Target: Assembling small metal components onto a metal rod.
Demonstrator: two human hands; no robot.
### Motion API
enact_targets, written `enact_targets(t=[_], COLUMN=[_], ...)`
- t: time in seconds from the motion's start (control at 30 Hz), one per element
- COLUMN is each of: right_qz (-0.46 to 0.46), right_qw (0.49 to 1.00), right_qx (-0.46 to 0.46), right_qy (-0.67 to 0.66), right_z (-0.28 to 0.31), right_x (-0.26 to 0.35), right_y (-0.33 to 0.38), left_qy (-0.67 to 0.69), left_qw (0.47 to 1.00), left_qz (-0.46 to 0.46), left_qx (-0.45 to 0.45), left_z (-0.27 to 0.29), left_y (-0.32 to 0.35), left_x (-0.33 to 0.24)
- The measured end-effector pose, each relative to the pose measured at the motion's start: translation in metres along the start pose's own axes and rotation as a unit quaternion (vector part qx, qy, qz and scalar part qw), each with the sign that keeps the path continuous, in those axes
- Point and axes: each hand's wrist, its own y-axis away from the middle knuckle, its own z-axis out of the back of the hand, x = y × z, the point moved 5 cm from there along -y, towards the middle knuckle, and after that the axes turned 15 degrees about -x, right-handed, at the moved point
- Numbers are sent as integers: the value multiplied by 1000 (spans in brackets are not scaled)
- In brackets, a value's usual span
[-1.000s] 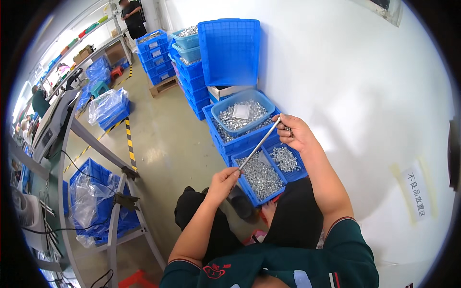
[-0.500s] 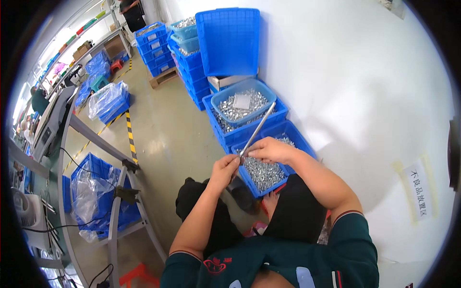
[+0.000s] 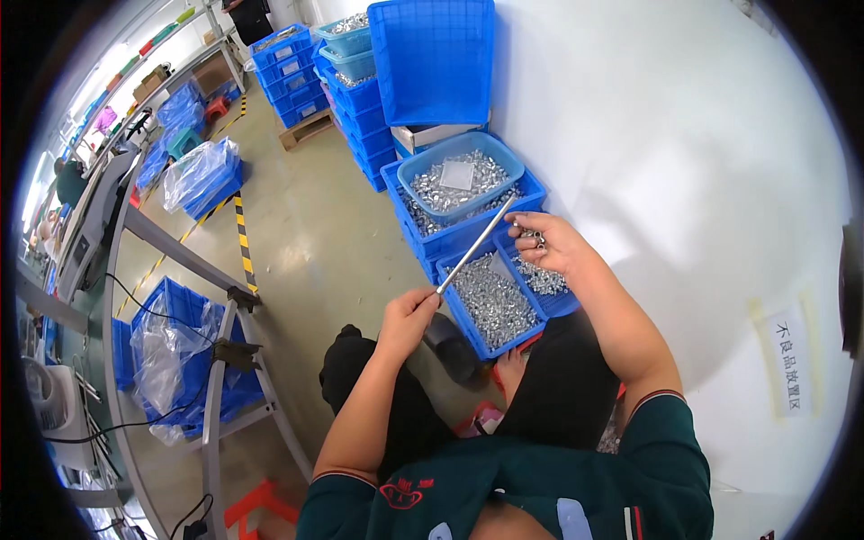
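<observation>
My left hand (image 3: 407, 319) grips the lower end of a thin metal rod (image 3: 475, 246) that slants up and to the right. My right hand (image 3: 551, 243) is at the rod's upper end, pinching small silver nuts (image 3: 535, 238) between its fingers. Both hands are over a low blue bin (image 3: 461, 310) on my lap, split in two compartments: the left one holds a heap of small metal parts (image 3: 490, 297), the right one holds fewer parts (image 3: 540, 277).
Beyond the lap bin stands a stack of blue crates (image 3: 450, 238) topped by a round blue basin (image 3: 504, 148) of metal parts, an upright blue crate (image 3: 432, 58) behind it. More blue crates (image 3: 288, 63) line the wall; a metal workbench frame (image 3: 216, 360) and bagged crates stand left.
My right hand has moved back up and right to the rod's upper end with nuts in its fingers; half a second ago it was lower, over the bin. The left hand keeps hold of the rod.
</observation>
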Motion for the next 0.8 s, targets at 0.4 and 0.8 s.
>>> enact_targets(t=[0.4, 0.8], right_qz=[33, 92], right_qw=[993, 975], right_qx=[74, 35], right_qy=[-85, 201], right_z=[-3, -41], right_x=[11, -21], right_y=[4, 24], left_qy=[-8, 20], left_qw=[1000, 999], left_qz=[3, 32], left_qx=[22, 24], left_z=[9, -5], left_y=[8, 1], left_x=[7, 6])
